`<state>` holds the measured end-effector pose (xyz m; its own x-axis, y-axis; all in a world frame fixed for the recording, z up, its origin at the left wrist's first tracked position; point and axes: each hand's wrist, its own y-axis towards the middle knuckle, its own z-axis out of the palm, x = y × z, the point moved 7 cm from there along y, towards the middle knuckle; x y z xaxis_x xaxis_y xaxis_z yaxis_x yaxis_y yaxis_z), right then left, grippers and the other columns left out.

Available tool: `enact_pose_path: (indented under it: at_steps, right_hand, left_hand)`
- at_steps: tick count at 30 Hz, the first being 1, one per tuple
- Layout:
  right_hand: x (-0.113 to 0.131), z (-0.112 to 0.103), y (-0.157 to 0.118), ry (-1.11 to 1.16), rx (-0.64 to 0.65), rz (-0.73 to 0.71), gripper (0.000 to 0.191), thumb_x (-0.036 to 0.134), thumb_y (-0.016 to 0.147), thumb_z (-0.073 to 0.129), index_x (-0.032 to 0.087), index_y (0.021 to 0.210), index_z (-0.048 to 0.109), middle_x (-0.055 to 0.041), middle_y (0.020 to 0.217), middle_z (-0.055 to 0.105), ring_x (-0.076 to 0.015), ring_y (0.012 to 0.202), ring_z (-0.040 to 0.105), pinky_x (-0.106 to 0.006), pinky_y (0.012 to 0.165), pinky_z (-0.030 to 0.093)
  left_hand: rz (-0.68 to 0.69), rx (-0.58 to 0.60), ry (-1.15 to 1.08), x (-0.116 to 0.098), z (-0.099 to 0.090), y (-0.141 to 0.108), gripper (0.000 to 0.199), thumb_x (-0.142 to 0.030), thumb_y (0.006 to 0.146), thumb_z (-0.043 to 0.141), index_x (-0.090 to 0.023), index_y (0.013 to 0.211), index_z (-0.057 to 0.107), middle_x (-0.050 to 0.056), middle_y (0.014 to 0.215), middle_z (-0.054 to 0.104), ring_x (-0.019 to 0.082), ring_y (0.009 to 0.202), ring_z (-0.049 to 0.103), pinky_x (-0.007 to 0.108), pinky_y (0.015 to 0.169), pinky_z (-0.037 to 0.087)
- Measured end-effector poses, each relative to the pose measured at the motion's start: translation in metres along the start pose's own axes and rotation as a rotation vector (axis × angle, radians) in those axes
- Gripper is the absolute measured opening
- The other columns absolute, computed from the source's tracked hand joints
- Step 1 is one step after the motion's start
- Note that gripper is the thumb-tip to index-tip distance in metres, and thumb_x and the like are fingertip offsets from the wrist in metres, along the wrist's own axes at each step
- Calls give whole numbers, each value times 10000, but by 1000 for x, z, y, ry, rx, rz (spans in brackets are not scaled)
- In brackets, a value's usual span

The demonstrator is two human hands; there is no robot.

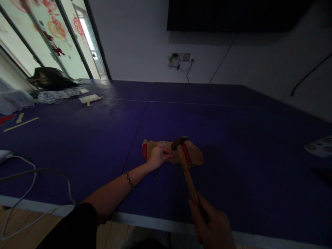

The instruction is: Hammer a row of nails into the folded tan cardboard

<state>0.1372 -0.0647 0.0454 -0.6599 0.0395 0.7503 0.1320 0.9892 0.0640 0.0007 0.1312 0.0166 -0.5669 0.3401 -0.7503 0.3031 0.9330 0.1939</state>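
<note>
- My left hand rests on the tan block with red bands, fingertips pinched together; what lies between them is too small and dark to make out.
- My right hand is wrapped round the wooden handle of the hammer, whose head is over the block, just beside my left fingertips.
- The block lies near the middle of the dark purple table, with a few thin rods on the near side of it.
- The tabletop has a dark seam running away from me, a pale line crossing it and a pale front edge.
- To the far left I have a black bag and a white tray; nearer, a pale cable loops over the edge.
- Facing me is a plain wall with a black screen above the sockets.
- Red decorations hang by the glass panels at left; pale wooden flooring shows below.
</note>
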Motion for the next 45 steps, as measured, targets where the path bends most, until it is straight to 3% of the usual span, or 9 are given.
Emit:
enact_pose_path:
  at_steps: [5, 12, 18, 23, 28, 35, 39, 45]
  right_hand:
    - [-1, -2, -2, 12, -127, 32, 645, 586, 826, 389, 48, 1035, 677, 12, 322, 518, -122, 218, 418, -225, 258, 342]
    - [-2, -3, -3, 18, -123, 22, 579, 553, 827, 406, 79, 1018, 678, 19, 327, 512, -118, 222, 407, -217, 253, 326]
    - [-3, -1, -5, -61, -107, -27, 606, 556, 843, 381, 71, 1058, 674, -16, 358, 590, -140, 212, 461, -221, 246, 366]
    - [4, 4, -2, -154, -82, -220, 599, 516, 874, 367, 31, 1005, 693, -133, 579, 733, -191, 389, 649, -227, 406, 515]
    - [3, 4, -2, -198, -77, -264, 609, 498, 895, 348, 0, 1011, 679, -166, 651, 748, -192, 433, 676, -219, 461, 536]
    - [5, 3, -1, -215, -73, -271, 586, 471, 905, 345, 0, 1028, 672, -169, 674, 751, -204, 455, 686, -238, 491, 557]
    - [9, 1, -2, -195, -85, -275, 571, 483, 895, 355, 36, 999, 694, -164, 687, 755, -218, 497, 703, -237, 469, 560]
    - [7, -4, -7, -136, -205, -147, 591, 530, 881, 339, 72, 1061, 666, -144, 774, 762, -206, 555, 714, -241, 548, 576]
  left_hand:
    - [12, 13, 23, -2, 0, -1, 94, -203, 680, 736, -155, 606, 703, -7, 658, 630, 110, 620, 565, 201, 586, 420]
    - [22, 36, 45, -3, 1, -1, 73, -187, 646, 756, -158, 599, 707, -8, 664, 647, 116, 628, 577, 200, 594, 413]
    - [2, 33, 63, -4, 0, 0, 77, -206, 644, 758, -148, 619, 714, -5, 684, 652, 114, 611, 572, 197, 569, 403]
    - [-5, 31, 78, -3, 0, 0, 100, -222, 649, 752, -138, 618, 709, 7, 696, 651, 131, 643, 579, 207, 577, 406]
    - [0, 42, 73, -3, 0, 0, 102, -240, 647, 748, -152, 617, 705, 1, 697, 652, 133, 666, 585, 208, 604, 416]
    - [10, 69, 23, -7, -3, 3, 186, -319, 662, 738, -146, 610, 697, -9, 640, 642, 129, 622, 577, 207, 562, 401]
    - [14, 77, -4, -5, -1, 4, 159, -279, 671, 736, -148, 586, 701, -5, 654, 656, 124, 627, 588, 204, 563, 411]
    - [9, 69, -18, 3, 5, 5, 97, -254, 661, 750, -170, 622, 719, -3, 683, 673, 132, 675, 608, 208, 619, 444]
